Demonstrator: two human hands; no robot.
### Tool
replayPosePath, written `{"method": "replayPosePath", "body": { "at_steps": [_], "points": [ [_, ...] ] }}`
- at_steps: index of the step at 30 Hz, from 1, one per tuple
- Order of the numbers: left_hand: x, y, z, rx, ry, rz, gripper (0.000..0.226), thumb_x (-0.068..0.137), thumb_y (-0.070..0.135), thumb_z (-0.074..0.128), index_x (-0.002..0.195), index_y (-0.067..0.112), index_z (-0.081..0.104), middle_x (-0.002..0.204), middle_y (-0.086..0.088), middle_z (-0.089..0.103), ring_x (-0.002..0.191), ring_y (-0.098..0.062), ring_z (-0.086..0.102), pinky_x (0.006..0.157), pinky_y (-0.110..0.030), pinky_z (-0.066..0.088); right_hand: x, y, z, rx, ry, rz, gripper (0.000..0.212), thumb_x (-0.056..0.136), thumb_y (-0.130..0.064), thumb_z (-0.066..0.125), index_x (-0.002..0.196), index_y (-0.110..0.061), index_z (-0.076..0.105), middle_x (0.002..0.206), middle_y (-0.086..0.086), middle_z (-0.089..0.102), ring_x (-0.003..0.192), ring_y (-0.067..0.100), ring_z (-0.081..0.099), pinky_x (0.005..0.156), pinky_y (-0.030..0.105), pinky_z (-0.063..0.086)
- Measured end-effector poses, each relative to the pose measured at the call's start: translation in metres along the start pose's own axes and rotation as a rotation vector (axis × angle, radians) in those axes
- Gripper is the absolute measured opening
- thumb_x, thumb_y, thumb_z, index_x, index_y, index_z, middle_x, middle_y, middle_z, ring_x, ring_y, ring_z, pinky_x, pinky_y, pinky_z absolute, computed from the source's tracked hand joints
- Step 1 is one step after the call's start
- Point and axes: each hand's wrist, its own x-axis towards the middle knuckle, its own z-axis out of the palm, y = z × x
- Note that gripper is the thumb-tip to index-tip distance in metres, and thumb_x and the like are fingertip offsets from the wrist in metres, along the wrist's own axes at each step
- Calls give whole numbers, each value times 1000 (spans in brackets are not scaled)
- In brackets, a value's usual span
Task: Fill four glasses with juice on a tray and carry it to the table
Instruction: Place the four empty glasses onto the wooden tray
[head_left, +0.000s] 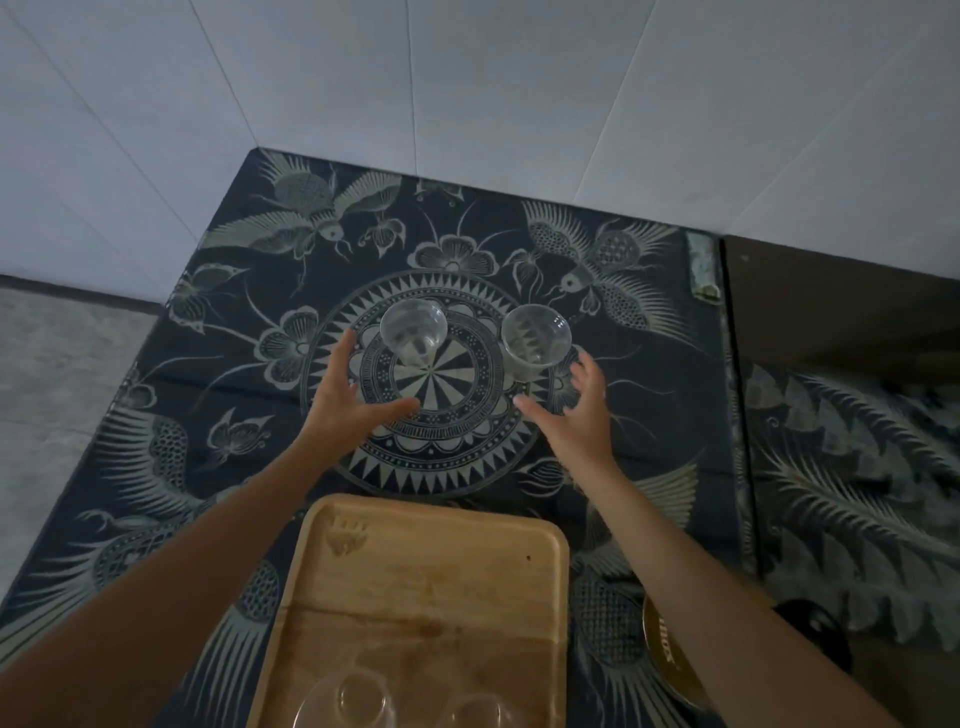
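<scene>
Two clear, empty glasses stand on the dark patterned tablecloth: one (413, 330) at the centre of the round motif, the other (535, 338) to its right. My left hand (353, 400) is spread open just left of and below the first glass, not touching it. My right hand (576, 415) is open just below and to the right of the second glass, also apart from it. A wooden tray (431, 582) lies nearer to me; two more clear glasses (343, 701) stand at its near end, cut by the frame edge.
The table with the dark bird-and-flower cloth (218, 374) sits in a corner of white tiled walls. A dark container with a gold label (670, 660) stands right of the tray, partly behind my right forearm. Grey floor lies to the left, the cloth's hanging side to the right.
</scene>
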Motion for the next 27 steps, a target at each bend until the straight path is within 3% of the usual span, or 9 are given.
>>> {"method": "replayPosePath", "body": {
  "at_steps": [5,9,12,18,22,27],
  "points": [
    [33,-11,17,-21,90,-25,124,60,41,98,160,31,25,157,10,41,145,-6,34,120,-40,34,35,4,19,13,14,8,107,71,-46,91,155,-34,26,152,-7,38,141,14,38,117,47,38],
    [48,-17,29,-36,130,-18,113,62,39,98,155,30,35,137,27,50,140,-6,42,118,-45,41,47,11,29,33,21,-18,95,75,-41,90,151,-31,33,133,-29,42,123,-8,46,105,28,42],
    [53,-20,33,-37,150,14,96,60,47,96,142,33,49,142,15,55,139,-9,48,115,-51,46,50,15,32,63,52,-21,78,79,-34,87,142,-33,41,127,-34,48,118,-21,46,92,17,40],
    [57,-17,37,-27,190,43,72,65,53,91,125,27,62,125,15,65,127,-7,58,110,-45,52,52,17,33,102,71,-35,70,81,-34,85,138,-33,44,130,-29,51,121,-14,48,89,16,41],
    [54,-14,37,-4,191,58,69,66,50,91,125,27,63,123,19,65,125,-4,59,107,-39,54,51,16,32,111,71,-34,70,80,-34,85,137,-34,45,133,-24,52,123,-10,50,90,17,41],
    [43,-6,35,-43,186,78,67,68,45,92,125,24,63,125,11,67,125,-7,60,106,-38,54,42,13,27,112,48,-59,71,81,-32,85,139,-35,44,135,-21,53,126,-4,51,97,24,46]
  ]
}}
